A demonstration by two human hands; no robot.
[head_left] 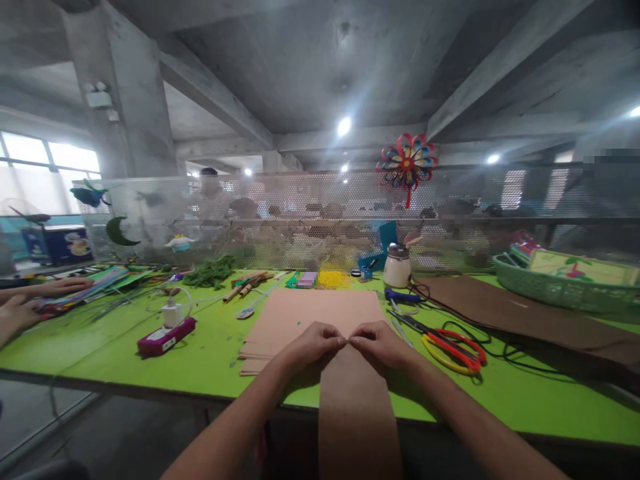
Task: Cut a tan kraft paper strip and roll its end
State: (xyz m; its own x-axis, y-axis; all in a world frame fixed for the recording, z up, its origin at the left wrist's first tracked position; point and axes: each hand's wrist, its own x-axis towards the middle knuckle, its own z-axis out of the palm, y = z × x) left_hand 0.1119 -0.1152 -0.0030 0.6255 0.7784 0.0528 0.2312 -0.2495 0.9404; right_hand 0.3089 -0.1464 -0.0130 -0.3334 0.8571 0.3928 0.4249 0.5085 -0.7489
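My left hand (320,341) and my right hand (377,341) meet fingertip to fingertip in front of me. Both pinch the far end of a long brown paper strip (357,413), whose near part hangs over the table's front edge. Just beyond them lies a stack of brown paper sheets (320,307), slightly fanned at its left side. Scissors (453,347) with red and yellow handles rest to the right of my right hand, near a blue glue gun (403,297).
On the green table (215,353), a purple power strip (167,337) sits left. A jar (397,267), dark brown sheets (475,303) and a green basket (560,287) stand right. Black cords run there. Another person's hands (23,310) are at far left. A perforated screen (300,220) stands behind.
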